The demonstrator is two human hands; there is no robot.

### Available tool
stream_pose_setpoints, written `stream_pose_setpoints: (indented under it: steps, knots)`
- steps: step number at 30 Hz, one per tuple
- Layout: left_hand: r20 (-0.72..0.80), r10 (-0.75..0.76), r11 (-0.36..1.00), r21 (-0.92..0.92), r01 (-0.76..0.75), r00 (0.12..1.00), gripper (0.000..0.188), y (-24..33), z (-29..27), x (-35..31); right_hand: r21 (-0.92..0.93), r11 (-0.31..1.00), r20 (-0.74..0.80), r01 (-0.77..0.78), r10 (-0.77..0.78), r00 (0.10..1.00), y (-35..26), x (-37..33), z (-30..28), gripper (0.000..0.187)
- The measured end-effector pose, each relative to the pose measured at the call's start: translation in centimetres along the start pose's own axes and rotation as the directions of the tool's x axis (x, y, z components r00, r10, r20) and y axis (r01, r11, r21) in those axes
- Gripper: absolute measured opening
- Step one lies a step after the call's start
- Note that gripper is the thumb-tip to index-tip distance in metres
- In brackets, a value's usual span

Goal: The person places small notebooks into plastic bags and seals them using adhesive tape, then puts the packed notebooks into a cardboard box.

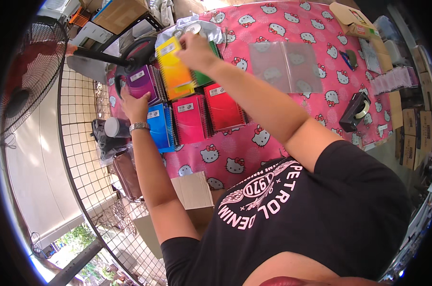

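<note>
My right hand [195,51] is closed on the upper right edge of a yellow spiral notebook [170,66], which looks slightly raised and overlaps another yellow one beneath. At the lower left corner of a purple spiral notebook [139,82], my left hand [135,105] grips with its thumb along the bottom edge; some fingers are hidden. A green notebook [202,78] lies partly under my right wrist. Nearer to me, blue [159,128], pink [188,117] and red [224,108] spiral notebooks lie side by side, several apparently in stacks.
Clear plastic covers [286,66] lie on the pink patterned tablecloth [235,164]. A tape dispenser [356,112] stands at the right. A black fan stand [101,56] rises at the left beside a wire grid [82,143]. An open cardboard box [192,190] sits near my body.
</note>
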State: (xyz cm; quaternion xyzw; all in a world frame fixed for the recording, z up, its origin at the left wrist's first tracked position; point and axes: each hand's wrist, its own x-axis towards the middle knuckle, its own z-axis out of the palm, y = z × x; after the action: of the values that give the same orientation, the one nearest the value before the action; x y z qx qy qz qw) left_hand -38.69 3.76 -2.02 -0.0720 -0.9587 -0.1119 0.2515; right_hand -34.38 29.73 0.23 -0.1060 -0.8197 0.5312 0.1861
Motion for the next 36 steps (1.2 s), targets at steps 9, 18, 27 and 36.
stream_pose_setpoints:
  steps: [9,18,27,36]
  knots:
    - [0.663,-0.138,-0.243,-0.743,0.623,0.736,0.017,4.9,-10.3,-4.7,-0.381,0.767,-0.058,-0.517,0.538,0.841,2.5,-2.2,-3.5,0.071]
    - [0.703,-0.042,-0.67,-0.547,0.502,0.71,0.034,3.4,-12.5,-20.3,0.24,0.963,0.297,-0.121,0.046,0.954,-5.6,-2.0,-4.1,0.083]
    - [0.824,-0.118,-0.561,-0.516,0.647,0.554,0.039,8.3,-14.3,-23.8,-0.407,0.913,0.061,0.03,-0.006,0.998,-0.5,-14.4,-7.0,0.096]
    - [0.875,-0.133,-0.611,-0.442,0.657,0.465,0.045,5.4,-13.4,-28.2,-0.227,0.967,0.193,-0.118,0.163,0.967,0.1,-14.4,-8.8,0.049]
